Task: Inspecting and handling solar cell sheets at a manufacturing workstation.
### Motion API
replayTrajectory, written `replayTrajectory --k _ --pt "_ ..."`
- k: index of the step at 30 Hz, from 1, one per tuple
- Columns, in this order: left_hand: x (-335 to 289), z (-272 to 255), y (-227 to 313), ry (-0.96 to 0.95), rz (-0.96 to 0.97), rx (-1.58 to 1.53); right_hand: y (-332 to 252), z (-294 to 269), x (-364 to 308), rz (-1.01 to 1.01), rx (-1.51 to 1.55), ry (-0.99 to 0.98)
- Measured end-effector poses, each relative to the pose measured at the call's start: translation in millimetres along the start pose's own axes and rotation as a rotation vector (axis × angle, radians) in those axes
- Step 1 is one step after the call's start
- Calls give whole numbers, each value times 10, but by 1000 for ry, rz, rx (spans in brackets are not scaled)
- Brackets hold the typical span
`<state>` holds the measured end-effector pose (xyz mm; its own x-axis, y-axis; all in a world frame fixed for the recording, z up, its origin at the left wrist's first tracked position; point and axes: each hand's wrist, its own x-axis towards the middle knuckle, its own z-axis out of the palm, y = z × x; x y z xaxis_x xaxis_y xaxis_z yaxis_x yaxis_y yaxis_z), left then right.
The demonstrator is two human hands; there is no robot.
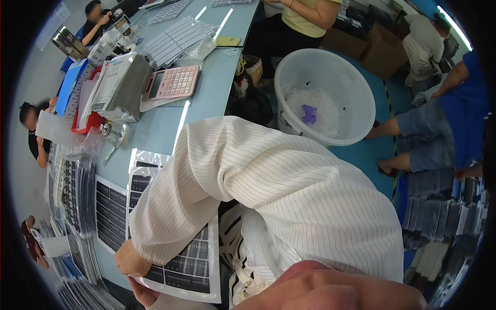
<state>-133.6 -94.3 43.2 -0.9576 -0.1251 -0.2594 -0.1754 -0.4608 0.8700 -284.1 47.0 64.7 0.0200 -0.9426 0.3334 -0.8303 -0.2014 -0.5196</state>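
A printed sheet with rows of black panels on white lies at the table's near edge, in a clear film. My right hand, in a wide white pinstriped sleeve, is curled at its left edge; its fingertips are hidden, so what it pinches cannot be made out. Just below, my left hand grips the lower left edge of that sheet, its fingers partly underneath. Another black-panelled sheet lies flat beyond my right hand. More film-covered sheets show partly behind my sleeve.
Stacked bagged sheets line the table's left side. Farther up are a glass pump bottle, a pink calculator and a grey box. A white tub with purple scrap stands right of the table. Several people are nearby.
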Motion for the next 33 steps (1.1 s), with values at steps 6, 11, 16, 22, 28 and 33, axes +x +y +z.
replayTrajectory --k 6,11,16,22,28,33 --pt "-55 -137 -95 177 184 125 34 6 59 13 59 228" --pt "-73 -66 -158 145 200 102 108 23 9 -277 -252 411" --pt "-74 72 -38 411 180 386 76 -11 -43 -333 -445 441" --pt "-53 -63 -135 417 304 901 107 163 -13 -375 -641 574" --pt "76 222 -349 519 435 1125 333 231 -204 -500 -396 467" --pt "159 574 -344 745 401 1358 257 -173 -808 -559 -289 202"
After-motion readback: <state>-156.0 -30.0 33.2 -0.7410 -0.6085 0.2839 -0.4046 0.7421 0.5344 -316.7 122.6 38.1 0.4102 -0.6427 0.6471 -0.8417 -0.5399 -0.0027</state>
